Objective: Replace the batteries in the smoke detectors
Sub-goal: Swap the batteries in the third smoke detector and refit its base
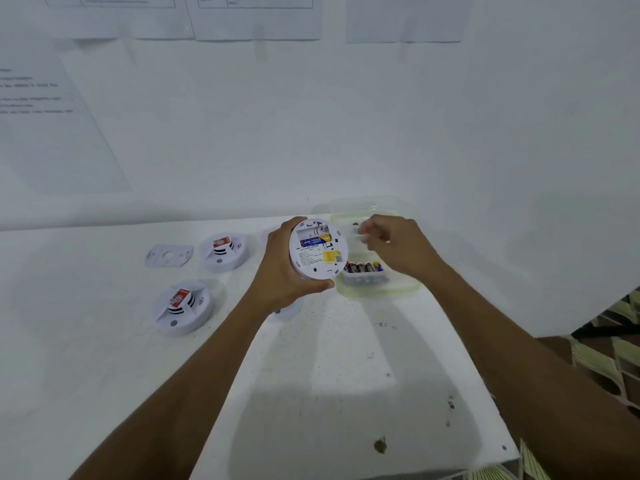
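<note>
Head | clear box (382,292): batteries (363,267) | left hand (280,271) holds detector (318,252)

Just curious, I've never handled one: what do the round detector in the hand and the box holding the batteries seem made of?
The smoke detector in the left hand looks like matte white moulded plastic: opaque, with slots and stuck-on labels. The battery box looks like clear plastic, probably: the batteries show through its walls.

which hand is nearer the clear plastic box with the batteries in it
Right. The right hand is directly over the clear plastic box; the left hand grips the round white smoke detector just beside the box's left edge.
</note>
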`<state>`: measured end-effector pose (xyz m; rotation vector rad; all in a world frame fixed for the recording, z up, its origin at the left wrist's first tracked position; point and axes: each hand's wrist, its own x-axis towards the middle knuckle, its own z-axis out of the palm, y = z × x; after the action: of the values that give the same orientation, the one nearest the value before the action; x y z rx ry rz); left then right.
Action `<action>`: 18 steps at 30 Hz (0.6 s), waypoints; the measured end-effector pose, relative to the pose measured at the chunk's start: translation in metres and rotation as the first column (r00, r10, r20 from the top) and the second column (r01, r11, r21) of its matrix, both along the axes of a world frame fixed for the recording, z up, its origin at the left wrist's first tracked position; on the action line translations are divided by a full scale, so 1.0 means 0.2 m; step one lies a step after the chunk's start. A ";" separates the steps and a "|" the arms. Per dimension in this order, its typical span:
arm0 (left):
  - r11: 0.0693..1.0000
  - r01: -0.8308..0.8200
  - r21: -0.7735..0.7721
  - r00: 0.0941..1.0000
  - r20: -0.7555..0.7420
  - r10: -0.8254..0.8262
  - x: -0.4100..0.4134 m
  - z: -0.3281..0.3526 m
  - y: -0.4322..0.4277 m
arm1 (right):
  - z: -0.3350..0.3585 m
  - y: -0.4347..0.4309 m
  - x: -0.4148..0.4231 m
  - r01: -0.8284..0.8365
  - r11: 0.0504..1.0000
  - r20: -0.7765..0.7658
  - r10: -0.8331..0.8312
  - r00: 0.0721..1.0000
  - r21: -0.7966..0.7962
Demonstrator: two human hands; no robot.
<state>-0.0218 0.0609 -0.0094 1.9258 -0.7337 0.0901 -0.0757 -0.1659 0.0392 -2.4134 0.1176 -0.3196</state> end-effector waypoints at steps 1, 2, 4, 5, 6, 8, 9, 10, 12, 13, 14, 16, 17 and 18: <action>1.000 0.002 -0.010 1.000 0.002 -0.002 -0.01 0.01 -0.02 | 0.03 0.07 -0.04 -0.030 0.997 0.066 0.025 0.997 0.072; 1.000 0.006 -0.019 1.000 0.013 -0.006 -0.02 0.02 -0.04 | 0.05 0.13 -0.06 -0.053 0.992 0.106 0.041 0.993 0.112; 0.999 0.023 -0.039 0.999 0.024 -0.022 -0.03 0.03 -0.08 | 0.03 0.23 -0.09 -0.040 0.988 0.156 0.017 0.988 0.150; 0.998 0.032 -0.047 0.999 0.029 -0.031 -0.03 0.03 -0.10 | 0.02 0.26 -0.09 -0.004 0.983 0.176 -0.029 0.984 0.186; 0.998 0.038 -0.048 0.998 0.042 -0.036 -0.02 0.03 -0.11 | 0.00 0.27 -0.10 0.045 0.970 0.183 -0.090 0.979 0.237; 0.999 0.043 -0.032 0.996 0.078 -0.040 -0.02 0.02 -0.13 | -0.02 0.31 -0.09 0.136 0.930 0.159 -0.200 0.967 0.342; 0.999 0.044 -0.025 0.996 0.083 -0.042 -0.02 0.02 -0.14 | -0.02 0.32 -0.09 0.167 0.907 0.140 -0.236 0.962 0.388; 0.999 0.040 -0.022 0.996 0.078 -0.038 -0.02 0.02 -0.15 | -0.02 0.34 -0.09 0.189 0.881 0.116 -0.263 0.958 0.433; 1.000 0.023 -0.020 0.998 0.062 -0.021 -0.02 0.02 -0.15 | -0.02 0.36 -0.09 0.222 0.832 0.068 -0.296 0.953 0.508; 1.000 0.010 -0.014 0.998 0.055 -0.010 -0.02 0.01 -0.15 | -0.01 0.37 -0.08 0.235 0.813 0.052 -0.308 0.950 0.533; 1.000 -0.003 -0.009 0.999 0.051 0.003 -0.02 0.01 -0.15 | -0.01 0.37 -0.08 0.246 0.795 0.035 -0.318 0.948 0.555; 1.000 -0.015 -0.005 0.998 0.063 0.015 -0.02 0.00 -0.16 | 0.00 0.39 -0.07 0.267 0.761 0.003 -0.333 0.943 0.592; 1.000 -0.018 0.002 0.998 0.056 0.018 -0.01 -0.01 -0.16 | 0.00 0.40 -0.06 0.275 0.748 -0.010 -0.339 0.941 0.604; 1.000 -0.015 0.008 0.999 0.032 0.015 -0.01 0.00 -0.16 | 0.01 0.40 -0.06 0.282 0.738 -0.021 -0.341 0.940 0.613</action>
<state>-0.0245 0.0290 -0.0097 1.9423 -0.7422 0.1278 -0.0868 -0.0853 0.0404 -1.7181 0.5122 -0.4656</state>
